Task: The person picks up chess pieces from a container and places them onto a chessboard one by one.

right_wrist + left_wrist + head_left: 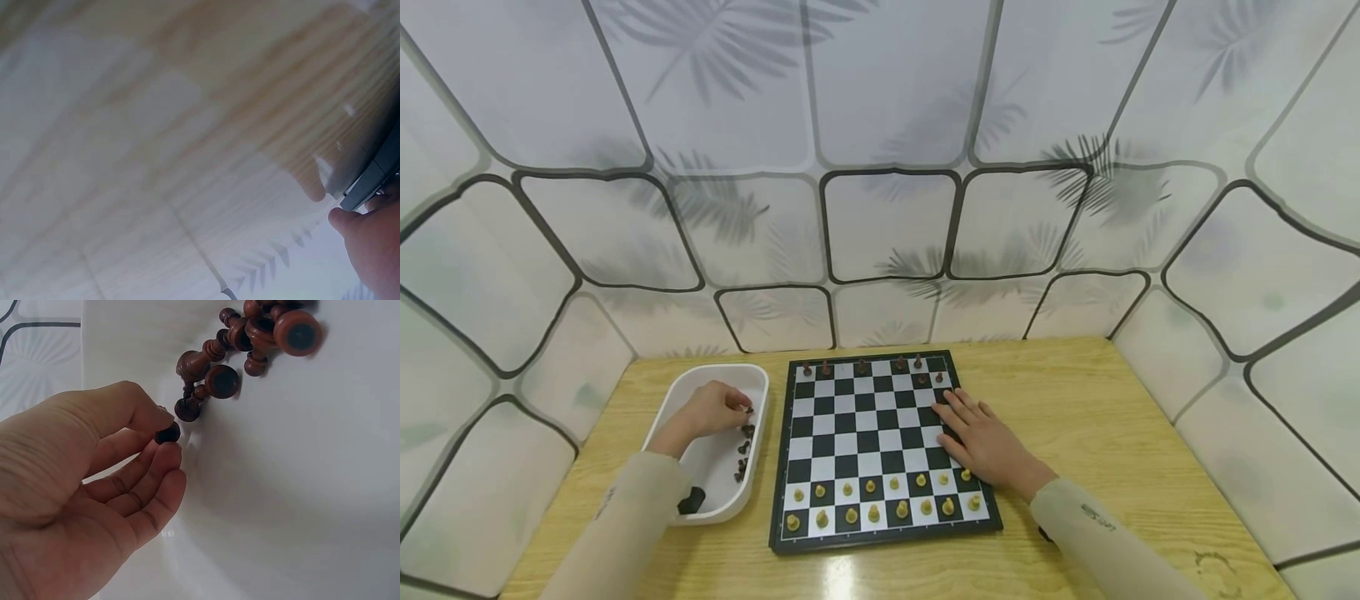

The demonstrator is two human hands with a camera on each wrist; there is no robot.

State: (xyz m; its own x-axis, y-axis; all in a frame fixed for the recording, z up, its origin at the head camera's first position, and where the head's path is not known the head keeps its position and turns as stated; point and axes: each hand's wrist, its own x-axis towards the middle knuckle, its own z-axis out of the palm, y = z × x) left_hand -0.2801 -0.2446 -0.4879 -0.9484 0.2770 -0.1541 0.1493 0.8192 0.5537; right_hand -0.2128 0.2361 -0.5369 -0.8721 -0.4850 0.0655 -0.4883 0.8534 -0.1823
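Observation:
My left hand point(718, 407) reaches into a white plastic bin point(681, 392), near its right inner wall. In the left wrist view, its thumb and fingers pinch a dark chess piece point(167, 433); only the round base shows, so which piece cannot be told. Right beside it lie several loose reddish-brown chess pieces point(192, 364), heaped along the wall. My right hand point(988, 442) rests with fingers extended on the right edge of the black-and-white chessboard point(856, 427). In the right wrist view, only part of that hand point(375, 240) appears next to the board's dark edge point(375, 178).
Yellow chess pieces point(873, 512) stand in two rows on the board's near side. Several dark red pieces point(862, 367) stand along its far side. A black object point(692, 501) lies at the bin's near end. Patterned curtains point(887, 225) border the wooden table point(1075, 392).

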